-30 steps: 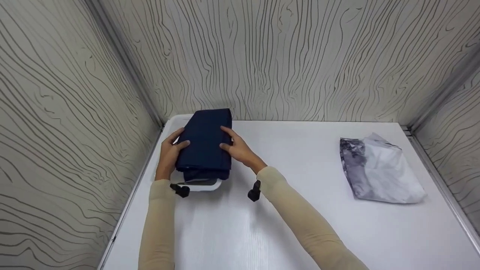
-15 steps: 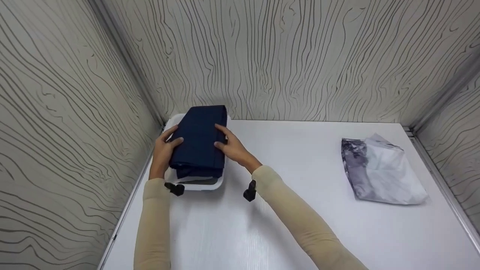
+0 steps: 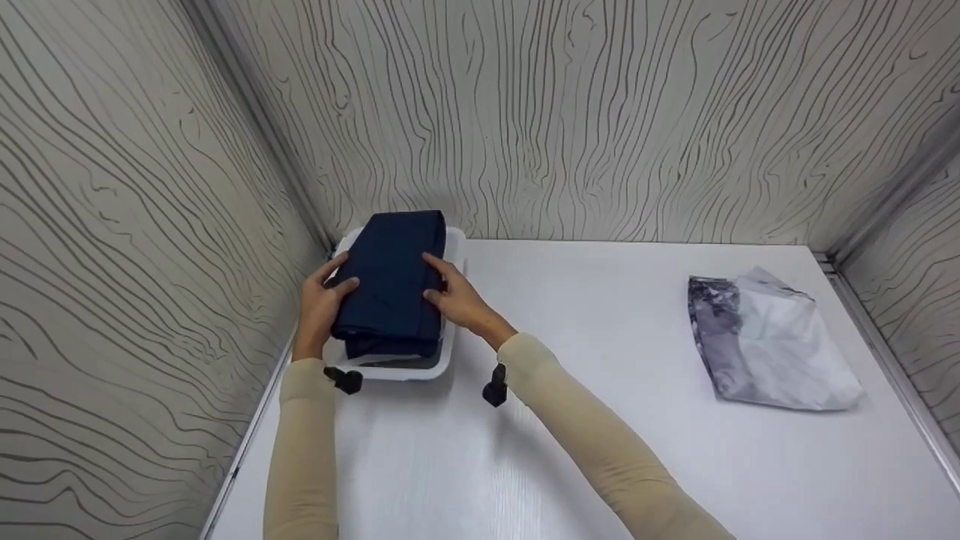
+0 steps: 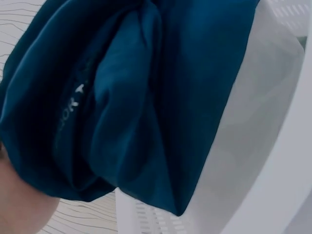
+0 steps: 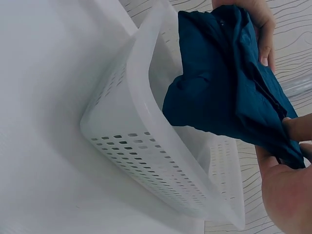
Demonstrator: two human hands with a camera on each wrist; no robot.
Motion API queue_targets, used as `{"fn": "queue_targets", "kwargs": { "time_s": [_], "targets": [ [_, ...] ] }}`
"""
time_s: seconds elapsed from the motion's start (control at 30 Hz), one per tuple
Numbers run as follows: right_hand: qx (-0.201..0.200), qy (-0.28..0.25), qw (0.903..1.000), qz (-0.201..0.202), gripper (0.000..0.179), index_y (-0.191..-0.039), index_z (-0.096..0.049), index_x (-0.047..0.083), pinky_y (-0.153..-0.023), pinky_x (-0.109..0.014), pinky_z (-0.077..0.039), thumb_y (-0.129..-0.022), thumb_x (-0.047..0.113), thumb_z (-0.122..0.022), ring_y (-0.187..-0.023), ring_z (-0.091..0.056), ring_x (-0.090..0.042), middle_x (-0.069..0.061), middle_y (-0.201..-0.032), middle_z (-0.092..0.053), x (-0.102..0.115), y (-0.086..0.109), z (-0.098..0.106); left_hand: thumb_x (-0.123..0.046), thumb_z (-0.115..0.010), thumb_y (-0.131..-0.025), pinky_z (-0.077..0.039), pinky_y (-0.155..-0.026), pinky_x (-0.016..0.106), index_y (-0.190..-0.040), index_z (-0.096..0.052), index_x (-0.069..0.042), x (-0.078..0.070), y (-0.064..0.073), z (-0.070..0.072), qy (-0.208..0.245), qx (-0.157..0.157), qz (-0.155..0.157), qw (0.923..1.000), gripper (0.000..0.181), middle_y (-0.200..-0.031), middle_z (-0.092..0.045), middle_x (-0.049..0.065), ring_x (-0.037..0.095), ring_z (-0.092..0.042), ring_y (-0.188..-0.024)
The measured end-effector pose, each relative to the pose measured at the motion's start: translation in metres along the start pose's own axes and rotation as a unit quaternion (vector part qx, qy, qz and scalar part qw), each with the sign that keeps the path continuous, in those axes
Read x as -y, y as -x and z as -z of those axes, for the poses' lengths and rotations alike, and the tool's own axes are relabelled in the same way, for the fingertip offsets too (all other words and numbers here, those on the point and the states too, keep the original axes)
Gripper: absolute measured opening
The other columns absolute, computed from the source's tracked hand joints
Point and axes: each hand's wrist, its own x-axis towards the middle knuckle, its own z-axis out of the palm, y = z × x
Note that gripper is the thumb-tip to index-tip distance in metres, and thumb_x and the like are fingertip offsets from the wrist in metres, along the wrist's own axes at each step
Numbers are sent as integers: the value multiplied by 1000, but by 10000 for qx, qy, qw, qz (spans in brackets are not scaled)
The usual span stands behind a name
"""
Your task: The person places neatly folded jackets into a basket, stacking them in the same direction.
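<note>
A folded navy garment (image 3: 390, 274) is held flat between both hands, over a white perforated basket (image 3: 409, 373) at the table's back left. My left hand (image 3: 319, 304) grips its left edge, thumb on top. On the right edge, my right hand (image 3: 461, 300) pinches the layers between thumb and fingers. Loose folds of the garment (image 5: 209, 83) hang at the basket's rim (image 5: 146, 112) in the right wrist view. White lettering shows among the folds in the left wrist view. Something pale grey (image 4: 248, 107) lies inside the basket, partly hidden under the garment.
A folded white and grey patterned cloth (image 3: 776, 345) lies on the white table (image 3: 570, 315) at the right. Patterned wall panels (image 3: 562, 120) stand behind and at both sides, with the basket close to the back left corner.
Both hands have shifted a little left with the navy garment, so it now sits more squarely over the basket. The grip has stayed the same. The patterned cloth has not moved.
</note>
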Motion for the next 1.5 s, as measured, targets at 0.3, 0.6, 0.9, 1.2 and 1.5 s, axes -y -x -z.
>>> {"fn": "queue_targets", "kwargs": {
  "time_s": [0.3,0.6,0.9,1.2,1.5],
  "targets": [
    [217,268,9994,57,70,-169,-29,9,-128,-51,-34,-105,1,-55,-159,-32,-38,-21,-174,-24,-12,1,-4,-6,-68,-101,-43,-117,48,-156,-56,-12,16,0,-5,-779,-78,-145,9968,57,-165,-49,14,33,-51,-141],
    [307,1334,9905,-123,64,-164,-39,1,-134,-53,-20,-103,8,-60,-164,-21,-41,-24,-173,-28,-28,6,3,1,-61,-102,-20,-133,53,-155,-49,4,41,-5,-18,-1986,274,-522,9783,55,-170,-33,26,42,-26,-162],
    [557,3042,9500,424,50,-151,-58,3,-131,-61,-20,-105,21,-64,-163,-21,-42,-17,-172,-35,-41,14,0,-13,-69,-101,-20,-131,64,-160,-43,2,56,2,-36,-3470,1295,-236,9286,66,-174,-19,31,54,-15,-161],
    [715,3673,9265,396,39,-138,-71,6,-132,-62,-17,-108,28,-59,-165,-16,-39,-13,-167,-46,-44,19,-3,-21,-71,-101,-18,-129,68,-161,-43,0,61,4,-46,-4368,1674,-114,8838,70,-173,-19,33,57,-10,-161],
    [666,3331,9390,542,34,-130,-76,5,-131,-60,-23,-106,25,-63,-165,-19,-41,-15,-164,-50,-48,19,0,-20,-72,-100,-19,-130,67,-160,-44,2,63,5,-44,-4188,1632,-107,8932,69,-172,-21,33,56,-10,-161]
  ]
}}
